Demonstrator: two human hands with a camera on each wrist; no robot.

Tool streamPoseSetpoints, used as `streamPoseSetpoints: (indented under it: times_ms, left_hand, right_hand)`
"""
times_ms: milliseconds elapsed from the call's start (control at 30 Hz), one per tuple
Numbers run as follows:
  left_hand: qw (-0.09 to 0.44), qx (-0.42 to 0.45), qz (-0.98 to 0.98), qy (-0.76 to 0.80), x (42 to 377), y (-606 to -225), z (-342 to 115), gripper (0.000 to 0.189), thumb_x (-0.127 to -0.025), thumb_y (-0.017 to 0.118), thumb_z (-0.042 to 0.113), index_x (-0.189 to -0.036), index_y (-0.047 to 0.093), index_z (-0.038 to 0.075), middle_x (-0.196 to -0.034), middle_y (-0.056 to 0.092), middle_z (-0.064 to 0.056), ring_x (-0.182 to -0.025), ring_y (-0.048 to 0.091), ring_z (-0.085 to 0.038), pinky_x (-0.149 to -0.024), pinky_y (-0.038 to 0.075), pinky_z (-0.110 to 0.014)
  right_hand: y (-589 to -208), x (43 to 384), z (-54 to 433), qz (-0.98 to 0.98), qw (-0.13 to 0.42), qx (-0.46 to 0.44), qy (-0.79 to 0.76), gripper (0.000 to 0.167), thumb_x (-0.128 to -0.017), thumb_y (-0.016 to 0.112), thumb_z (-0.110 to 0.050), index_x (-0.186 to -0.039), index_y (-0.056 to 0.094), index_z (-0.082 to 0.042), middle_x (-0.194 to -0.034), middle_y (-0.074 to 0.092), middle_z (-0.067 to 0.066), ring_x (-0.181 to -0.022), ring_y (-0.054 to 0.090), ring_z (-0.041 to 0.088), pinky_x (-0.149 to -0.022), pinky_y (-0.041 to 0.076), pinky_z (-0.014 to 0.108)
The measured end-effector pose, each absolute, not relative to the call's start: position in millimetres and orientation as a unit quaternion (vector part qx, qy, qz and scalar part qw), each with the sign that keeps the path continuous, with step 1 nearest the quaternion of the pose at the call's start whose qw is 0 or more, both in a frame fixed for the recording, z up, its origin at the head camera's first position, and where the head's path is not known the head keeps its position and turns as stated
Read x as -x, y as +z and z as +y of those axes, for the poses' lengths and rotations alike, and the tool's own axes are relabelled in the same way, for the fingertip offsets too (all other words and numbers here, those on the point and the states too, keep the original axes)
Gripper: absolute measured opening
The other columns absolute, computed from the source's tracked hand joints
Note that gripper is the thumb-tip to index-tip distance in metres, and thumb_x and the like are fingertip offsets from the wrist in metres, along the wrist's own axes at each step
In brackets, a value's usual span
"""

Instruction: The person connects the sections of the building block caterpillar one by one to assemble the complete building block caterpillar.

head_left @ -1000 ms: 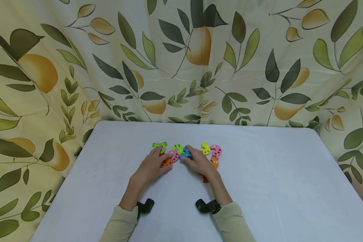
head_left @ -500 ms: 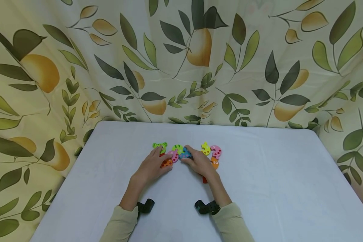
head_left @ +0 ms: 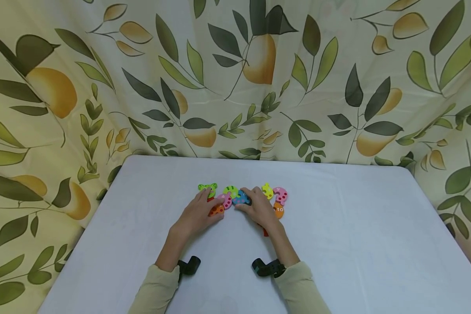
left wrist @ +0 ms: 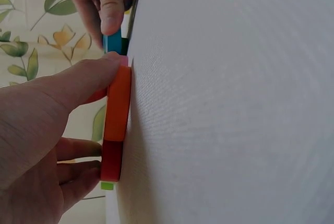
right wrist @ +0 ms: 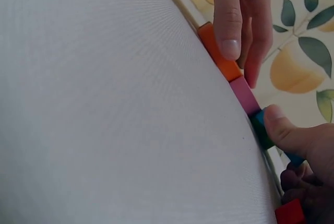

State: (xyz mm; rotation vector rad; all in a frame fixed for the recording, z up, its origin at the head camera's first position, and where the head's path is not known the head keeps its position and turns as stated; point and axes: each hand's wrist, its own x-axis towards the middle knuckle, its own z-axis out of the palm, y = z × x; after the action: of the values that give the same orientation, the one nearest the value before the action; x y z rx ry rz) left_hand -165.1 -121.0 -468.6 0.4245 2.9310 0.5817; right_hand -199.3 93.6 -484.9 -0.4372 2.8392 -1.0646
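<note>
Colourful wooden puzzle pieces lie in a joined run on the white table. My left hand (head_left: pixel 196 215) rests over its left end, thumb by the pink piece (head_left: pixel 225 201) and fingers near the green piece (head_left: pixel 208 188). Beneath it show the orange piece (left wrist: pixel 119 104) and the red piece (left wrist: pixel 111 160). My right hand (head_left: pixel 261 209) pinches the blue spotted piece (head_left: pixel 241 198), thumb on its near side and fingertips at its far edge. The blue piece sits against the pink one and a green striped piece (head_left: pixel 230 191).
Right of my right hand are a yellow piece (head_left: pixel 267 191), a pink piece (head_left: pixel 280 195) and an orange piece (head_left: pixel 278 210) marked 10. A red piece (right wrist: pixel 289 212) is partly hidden under the right wrist. A leaf-and-fruit patterned curtain (head_left: pixel 235 87) hangs behind the table (head_left: pixel 357 244).
My right hand has shifted slightly right, so more of the blue piece shows and the yellow piece is partly covered. The left hand has stayed in place.
</note>
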Motion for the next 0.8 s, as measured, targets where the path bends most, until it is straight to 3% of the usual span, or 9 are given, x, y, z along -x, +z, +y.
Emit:
streamPoseSetpoints:
  times_ms: [500, 800]
  left_hand:
    - [0.071, -0.137, 0.969, 0.194, 165.8, -468.6, -120.7, 0.054, -0.090, 0.065, 0.045, -0.140, 0.054, 0.026, -0.157, 0.029, -0.016, -0.148, 0.024, -0.036, -0.112, 0.035, -0.057]
    - [0.067, -0.138, 0.970, 0.189, 165.9, -468.1, -120.3, 0.054, -0.090, 0.064, 0.045, -0.139, 0.054, 0.026, -0.157, 0.030, -0.016, -0.147, 0.025, -0.036, -0.111, 0.036, -0.057]
  right_hand:
    - [-485.6, 200.8, 94.3, 0.911, 0.034, 0.165, -0.376, 0.061, -0.085, 0.074, -0.027, -0.136, 0.054, 0.000, -0.117, 0.051, 0.015, -0.100, 0.047, 0.022, -0.087, 0.045, 0.033]
    - [-487.9, 202.6, 97.1, 0.913, 0.017, 0.173, -0.368, 0.061, -0.083, 0.077, -0.028, -0.133, 0.057, 0.000, -0.110, 0.055, 0.012, -0.092, 0.048, 0.019, -0.078, 0.042, 0.028]
